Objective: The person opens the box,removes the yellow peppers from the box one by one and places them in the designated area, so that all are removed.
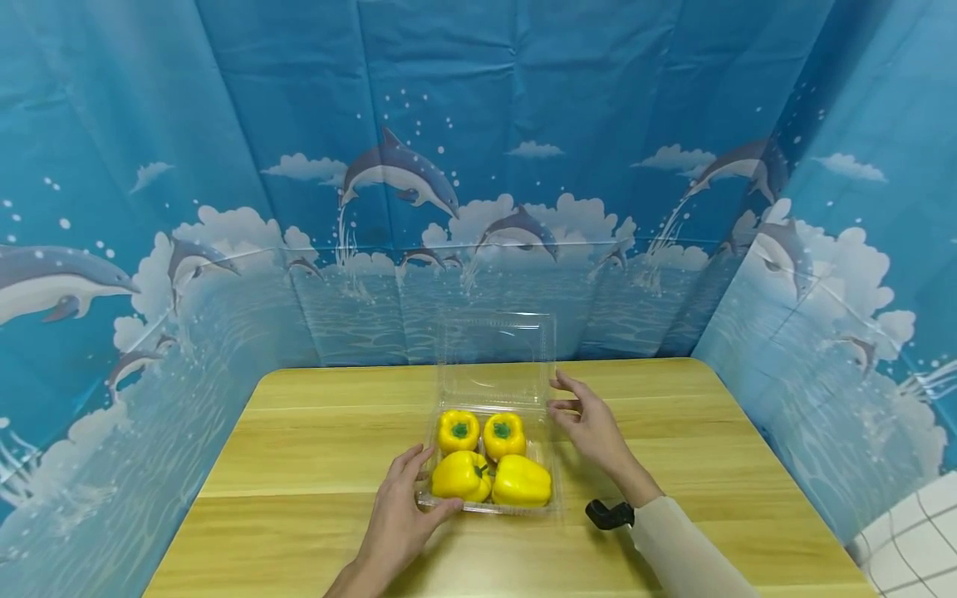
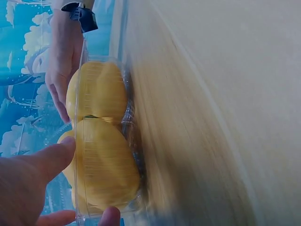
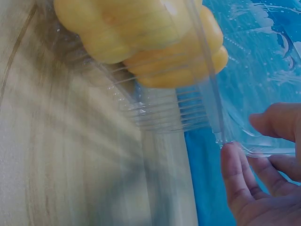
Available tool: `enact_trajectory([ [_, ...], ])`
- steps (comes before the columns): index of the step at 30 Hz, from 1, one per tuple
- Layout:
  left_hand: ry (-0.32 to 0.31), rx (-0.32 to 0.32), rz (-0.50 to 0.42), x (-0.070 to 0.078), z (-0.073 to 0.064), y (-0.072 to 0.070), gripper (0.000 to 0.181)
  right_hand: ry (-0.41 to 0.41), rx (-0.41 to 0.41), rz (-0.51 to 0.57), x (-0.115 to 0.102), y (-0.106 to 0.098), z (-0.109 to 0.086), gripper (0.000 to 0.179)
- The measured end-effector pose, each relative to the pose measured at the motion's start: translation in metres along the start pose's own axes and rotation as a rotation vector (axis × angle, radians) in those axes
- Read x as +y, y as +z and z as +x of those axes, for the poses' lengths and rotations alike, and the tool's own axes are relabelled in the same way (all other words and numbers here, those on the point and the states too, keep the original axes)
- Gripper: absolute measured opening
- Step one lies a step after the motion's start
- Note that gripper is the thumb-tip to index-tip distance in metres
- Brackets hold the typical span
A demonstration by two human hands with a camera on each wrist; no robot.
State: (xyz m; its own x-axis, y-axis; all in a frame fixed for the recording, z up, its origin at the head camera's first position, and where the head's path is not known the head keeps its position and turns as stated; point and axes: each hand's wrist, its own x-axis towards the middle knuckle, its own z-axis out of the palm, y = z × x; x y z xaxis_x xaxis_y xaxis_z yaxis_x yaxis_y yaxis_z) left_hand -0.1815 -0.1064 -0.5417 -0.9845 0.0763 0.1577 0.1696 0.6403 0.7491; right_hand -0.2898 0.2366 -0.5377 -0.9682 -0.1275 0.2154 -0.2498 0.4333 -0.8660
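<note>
Left-hand grip (image 1: 399,511) at near left corner of plastic clamshell (image 1: 516,510), thumb (image 1: 449,507) straight, spread wide from fingers (image 1: 409,463). Right-hand grip (image 1: 591,425) at clamshell's hinge-side right corner, fingers loosely bent; right forearm (image 1: 688,544) sleeved.

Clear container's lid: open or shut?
Open. In the head view the lid stands raised behind the container base, with the four yellow peppers uncovered.

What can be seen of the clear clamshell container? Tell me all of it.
The clamshell container looks like thin clear plastic with ribbed walls. Its open lid is raised at the back. It sits on the wood-grain table, holding four yellow bell peppers. The left hand holds its front left corner; the right hand is at the lid's right edge near the hinge, contact unclear.
</note>
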Motion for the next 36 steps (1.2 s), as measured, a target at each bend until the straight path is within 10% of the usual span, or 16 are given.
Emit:
enact_trajectory([
  [36,-0.048,-0.094,0.004,-0.006,-0.008,-0.002,0.111,0.106,-0.133,-0.076,0.008,0.007,-0.005,0.059],
])
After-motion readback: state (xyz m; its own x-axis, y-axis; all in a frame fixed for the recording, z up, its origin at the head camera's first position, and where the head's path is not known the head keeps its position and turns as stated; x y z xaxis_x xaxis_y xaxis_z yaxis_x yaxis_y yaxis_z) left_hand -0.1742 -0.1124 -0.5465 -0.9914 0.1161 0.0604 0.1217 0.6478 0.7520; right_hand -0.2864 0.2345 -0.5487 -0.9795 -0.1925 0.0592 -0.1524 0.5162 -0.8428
